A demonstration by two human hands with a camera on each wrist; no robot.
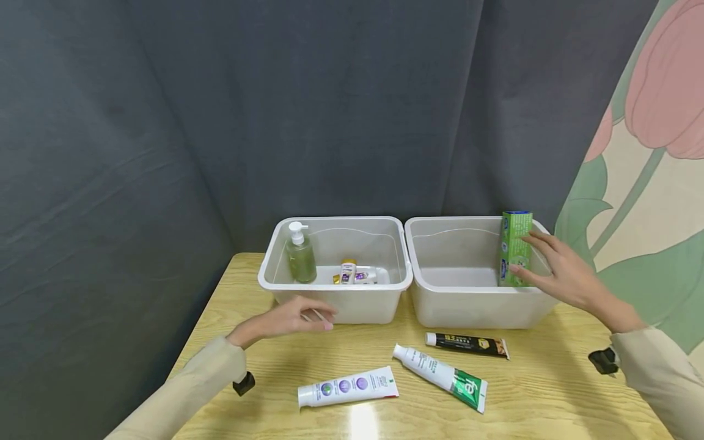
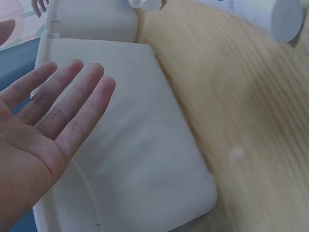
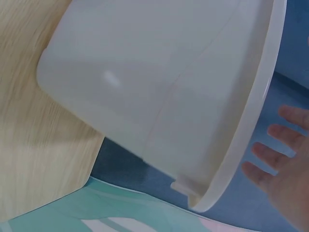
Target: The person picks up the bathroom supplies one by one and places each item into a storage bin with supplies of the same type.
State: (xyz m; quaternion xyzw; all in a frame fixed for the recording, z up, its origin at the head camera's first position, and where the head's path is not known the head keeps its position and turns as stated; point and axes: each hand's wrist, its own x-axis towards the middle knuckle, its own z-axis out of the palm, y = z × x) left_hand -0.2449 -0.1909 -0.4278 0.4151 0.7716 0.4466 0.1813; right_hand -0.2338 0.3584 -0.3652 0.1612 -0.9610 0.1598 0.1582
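Note:
A tall green box point(image 1: 514, 244) printed with small text stands upright inside the right white bin point(image 1: 473, 308). My right hand point(image 1: 569, 272) is over that bin's right side, its thumb and fingertips overlapping the box in the head view. Its fingers look spread and fairly straight in the right wrist view, where the box is out of sight. Before the left white bin point(image 1: 352, 305) hovers my left hand point(image 1: 297, 316), holding nothing, its fingers extended in the left wrist view. A white-and-purple toothpaste tube point(image 1: 348, 388) lies on the table nearby.
A green pump bottle point(image 1: 301, 261) and small tubes point(image 1: 349, 272) are in the left bin. On the wooden table point(image 1: 264, 391) lie a white-and-green toothpaste tube point(image 1: 440, 374) and a black tube point(image 1: 467, 344). A dark curtain point(image 1: 330, 110) hangs behind.

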